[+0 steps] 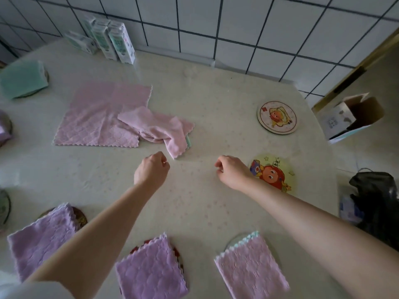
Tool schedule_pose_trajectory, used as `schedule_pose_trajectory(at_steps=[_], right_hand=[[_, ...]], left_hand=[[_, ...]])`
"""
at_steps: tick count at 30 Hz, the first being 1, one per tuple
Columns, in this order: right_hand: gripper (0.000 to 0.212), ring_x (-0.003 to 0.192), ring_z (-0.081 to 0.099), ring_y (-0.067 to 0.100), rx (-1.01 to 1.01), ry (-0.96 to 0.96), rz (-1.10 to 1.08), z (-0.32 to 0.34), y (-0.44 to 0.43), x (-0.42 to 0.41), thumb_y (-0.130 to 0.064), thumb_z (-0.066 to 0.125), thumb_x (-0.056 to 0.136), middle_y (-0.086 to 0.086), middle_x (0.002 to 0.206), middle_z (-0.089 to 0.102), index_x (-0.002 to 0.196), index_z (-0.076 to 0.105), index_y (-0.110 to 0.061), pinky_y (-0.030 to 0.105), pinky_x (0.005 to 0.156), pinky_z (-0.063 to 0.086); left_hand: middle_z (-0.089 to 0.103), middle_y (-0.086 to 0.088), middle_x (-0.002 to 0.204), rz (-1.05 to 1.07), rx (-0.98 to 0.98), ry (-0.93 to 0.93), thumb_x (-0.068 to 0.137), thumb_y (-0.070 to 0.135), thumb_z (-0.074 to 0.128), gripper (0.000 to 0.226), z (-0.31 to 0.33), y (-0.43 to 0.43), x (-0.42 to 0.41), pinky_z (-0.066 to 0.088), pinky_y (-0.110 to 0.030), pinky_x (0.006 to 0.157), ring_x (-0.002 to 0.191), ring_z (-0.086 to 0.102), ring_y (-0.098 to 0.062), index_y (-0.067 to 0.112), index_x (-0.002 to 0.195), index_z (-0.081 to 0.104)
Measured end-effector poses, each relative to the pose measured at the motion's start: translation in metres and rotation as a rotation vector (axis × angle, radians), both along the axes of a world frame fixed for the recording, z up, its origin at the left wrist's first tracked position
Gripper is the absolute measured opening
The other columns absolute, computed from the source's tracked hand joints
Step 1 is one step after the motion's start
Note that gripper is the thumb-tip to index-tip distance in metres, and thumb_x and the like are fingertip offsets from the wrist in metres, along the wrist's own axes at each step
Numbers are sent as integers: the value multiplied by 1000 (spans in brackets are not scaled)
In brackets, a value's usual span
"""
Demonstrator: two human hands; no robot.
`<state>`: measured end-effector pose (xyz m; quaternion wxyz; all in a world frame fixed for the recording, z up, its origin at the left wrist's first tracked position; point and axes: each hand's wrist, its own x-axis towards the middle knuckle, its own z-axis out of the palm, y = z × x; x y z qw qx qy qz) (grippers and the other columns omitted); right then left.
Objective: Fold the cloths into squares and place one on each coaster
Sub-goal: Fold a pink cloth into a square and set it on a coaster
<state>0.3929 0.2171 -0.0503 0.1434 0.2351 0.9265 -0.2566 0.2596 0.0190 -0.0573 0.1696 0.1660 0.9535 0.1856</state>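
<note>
A flat pink cloth lies spread at the upper left of the table, with a crumpled pink cloth on its right edge. My left hand hovers just below the crumpled cloth, fingers loosely curled, holding nothing. My right hand hangs loosely curled beside a bare yellow coaster, which my forearm partly covers. Another bare round coaster lies further back. Folded purple cloths and a folded pink one sit on coasters along the near edge. A folded green cloth covers a coaster at far left.
Several white cartons stand against the tiled wall at the back. An open cardboard box lies off the table's right side. A black bag sits at the right edge. More coasters show at the left border.
</note>
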Motion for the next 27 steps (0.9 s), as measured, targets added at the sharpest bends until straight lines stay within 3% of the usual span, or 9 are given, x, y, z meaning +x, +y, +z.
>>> schedule_pose_trajectory(at_steps=[4,8,11,15,20,23,27], right_hand=[[22,104,59,25,-24,-2,-30,-6,19,-63,-19,52,90,7,114,63,110,60,-13,38,88,50],[32,112,57,28,-46,15,-53,-17,31,-118,-21,52,90,12,120,62,120,58,-9,32,92,46],[37,115,54,31,-44,35,-36,-24,34,-149,-18,51,92,15,123,57,126,52,-6,30,91,42],[35,116,51,35,-4,26,-19,-34,34,-180,-7,48,90,17,126,49,125,47,-3,37,94,44],[25,105,55,36,5,-30,-49,-42,31,-198,-12,54,87,15,115,51,111,53,-6,41,87,48],[19,102,56,34,5,-35,-41,-46,30,-197,-21,57,86,14,109,58,102,57,-9,40,83,50],[3,97,58,32,-59,0,-64,-45,26,-190,-18,56,85,12,101,62,83,55,-18,36,77,48]], left_hand=[[65,-8,79,11,72,102,90,20,50,14,8,18,-65,42,-32,53,65,56,-28,13,87,63],[63,-4,81,27,179,131,89,17,54,12,6,31,-125,47,-33,62,71,57,-25,12,89,64],[62,-10,93,-36,160,224,87,13,59,14,-2,41,-161,43,-34,74,90,57,-30,7,96,67],[61,-16,121,-188,90,220,83,4,56,34,-16,52,-193,40,-39,94,117,50,-32,6,117,63],[60,-10,128,-407,-91,214,85,5,50,46,-26,56,-202,32,-41,102,125,46,-28,14,130,55],[60,-6,128,-432,-177,214,87,11,48,43,-33,53,-201,34,-40,102,122,47,-27,19,129,55],[50,-1,134,-400,-196,189,88,17,50,44,-36,46,-197,37,-40,102,120,48,-25,22,132,52]])
